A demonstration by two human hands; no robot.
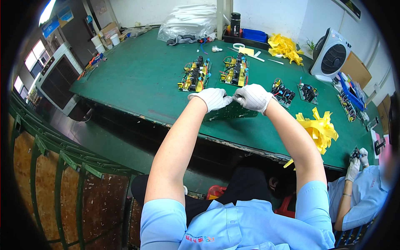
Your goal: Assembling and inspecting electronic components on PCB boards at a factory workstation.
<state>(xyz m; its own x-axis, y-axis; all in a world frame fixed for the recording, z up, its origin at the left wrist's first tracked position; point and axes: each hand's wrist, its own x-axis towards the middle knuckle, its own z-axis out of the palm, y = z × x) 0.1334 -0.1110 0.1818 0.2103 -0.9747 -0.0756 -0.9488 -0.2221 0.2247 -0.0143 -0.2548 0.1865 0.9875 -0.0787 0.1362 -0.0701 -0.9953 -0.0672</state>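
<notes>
Both my hands wear white gloves and meet over the front part of the green table. My left hand (211, 99) pinches at the upper edge of a dark green circuit board (231, 112), which stands tilted with its dotted underside toward me. Close beside it, my right hand (253, 99) has its fingers closed at the same edge. Whatever small part lies between the fingertips is too small to make out. Just beyond my hands lie two populated circuit boards, a left one (194, 75) and a right one (235, 71), with black cylindrical parts and yellow pieces.
Further boards (283, 93) lie to the right. Yellow tape strips (318, 130) heap near my right forearm, another pile (285, 48) at the back. A fan (333, 54), a black bottle (235, 25) and bagged white sheets (189, 23) stand behind. At far right a gloved co-worker (354, 168) handles a board.
</notes>
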